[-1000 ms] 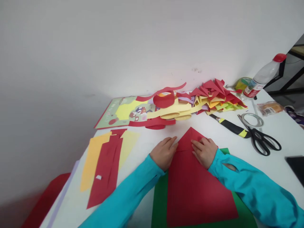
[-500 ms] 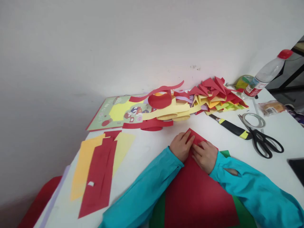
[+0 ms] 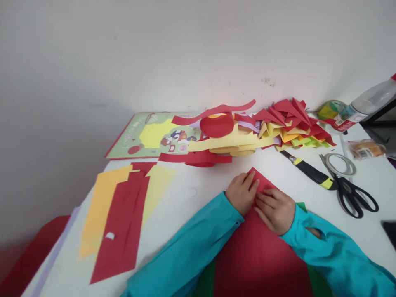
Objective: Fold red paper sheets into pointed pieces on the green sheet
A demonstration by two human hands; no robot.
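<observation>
A large sheet of red paper (image 3: pixel 262 264) lies over green paper (image 3: pixel 318 280) at the table's near edge, and its far corner looks folded. My left hand (image 3: pixel 243 194) presses on the sheet near that corner, fingers bent against it. Just to the right, my right hand (image 3: pixel 275 209) has its fingers drawn together on the same paper, with the fingertips of both hands almost touching. Teal sleeves cover both arms and hide part of the sheet.
Cut red paper (image 3: pixel 123 222) and orange paper (image 3: pixel 94 210) lie left. Behind stand a picture board (image 3: pixel 123 144), paper strips (image 3: pixel 222 142) and folded paper pieces (image 3: pixel 291 123). To the right are a utility knife (image 3: pixel 309 170), scissors (image 3: pixel 349 189), a tape roll (image 3: pixel 352 167) and a bottle (image 3: pixel 365 103).
The camera view has shifted, so the right-hand items sit farther right. My right hand has slid slightly away from my left along the fold; both hands stay on the red paper.
</observation>
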